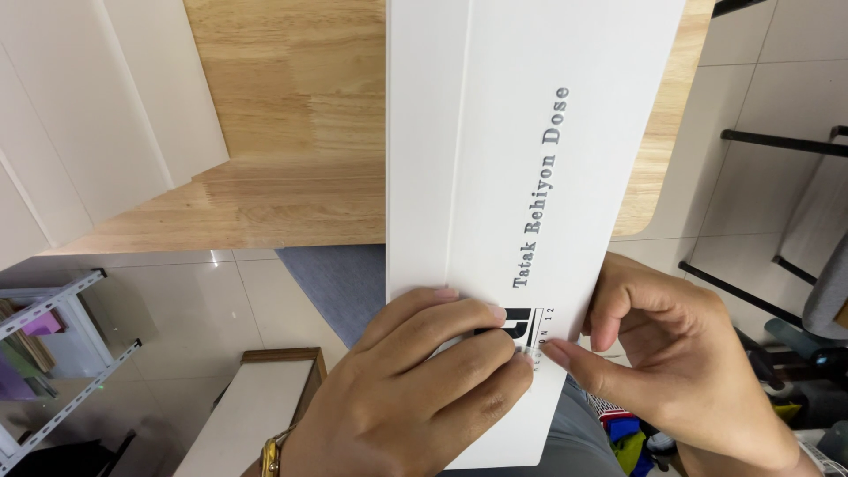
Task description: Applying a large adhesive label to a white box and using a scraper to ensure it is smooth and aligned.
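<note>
White box, long and flat with dark lettering along it, runs its long axis from 6 o'clock up toward 12 o'clock in the head view, its far end over the wooden tabletop, its near end in both hands. Left hand lies on that near end, its grip pressing fingertips at a dark label. Right hand, at 4 o'clock, pinches the same edge with its own grip, equally near.

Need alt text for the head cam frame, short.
Two bare hands hold the near end of a long white box with printed lettering, left hand on top, right hand at its edge, over a wooden table and tiled floor.
</note>
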